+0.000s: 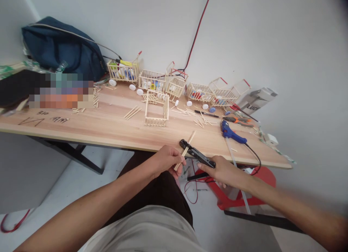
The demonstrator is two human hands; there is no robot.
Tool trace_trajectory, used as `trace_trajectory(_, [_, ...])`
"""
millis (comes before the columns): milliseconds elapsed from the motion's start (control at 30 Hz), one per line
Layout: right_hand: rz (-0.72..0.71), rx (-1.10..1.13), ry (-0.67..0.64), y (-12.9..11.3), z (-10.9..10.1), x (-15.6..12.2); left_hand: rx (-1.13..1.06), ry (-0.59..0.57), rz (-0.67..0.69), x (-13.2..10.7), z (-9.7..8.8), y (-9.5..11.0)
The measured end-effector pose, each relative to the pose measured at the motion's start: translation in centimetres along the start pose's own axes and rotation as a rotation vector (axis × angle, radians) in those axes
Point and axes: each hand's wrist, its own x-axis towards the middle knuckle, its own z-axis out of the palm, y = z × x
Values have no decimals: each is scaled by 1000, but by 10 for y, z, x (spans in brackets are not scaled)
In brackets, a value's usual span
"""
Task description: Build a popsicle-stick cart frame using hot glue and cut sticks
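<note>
At the table's front edge my left hand (169, 158) pinches thin wooden sticks (185, 151) between thumb and fingers. Their upper ends point away from me and slant to the right. My right hand (224, 169) is wrapped round the handles of black pliers (200, 156), whose head lies across the sticks. Whether the jaws are closed on the wood I cannot tell. Beyond my hands a small rectangular frame of sticks (156, 124) rests on the tabletop, and a few loose sticks (132, 112) lie to its left.
Several miniature stick carts (123, 71) line the wall. A blue glue gun (231, 132), orange-handled pliers (239, 121) and a black pen (206, 114) lie on the right of the wooden table (114, 127). A dark blue bag (63, 45) stands back left. Below is a red stool (261, 183).
</note>
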Motion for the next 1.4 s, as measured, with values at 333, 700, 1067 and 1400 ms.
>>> trace_trajectory(333, [-64, -16, 10, -8, 0, -8, -3, 1, 5, -1, 1, -2])
trace_trajectory(700, [-119, -32, 56, -9, 1, -9, -4, 12, 3, 0, 1, -4])
trace_trajectory(1067, [-40, 21, -78, -1, -3, -2, -15, 20, 15, -3, 2, -1])
trace_trajectory(1400, [-48, -162, -69, -8, -8, -4, -32, 44, -15, -3, 8, -1])
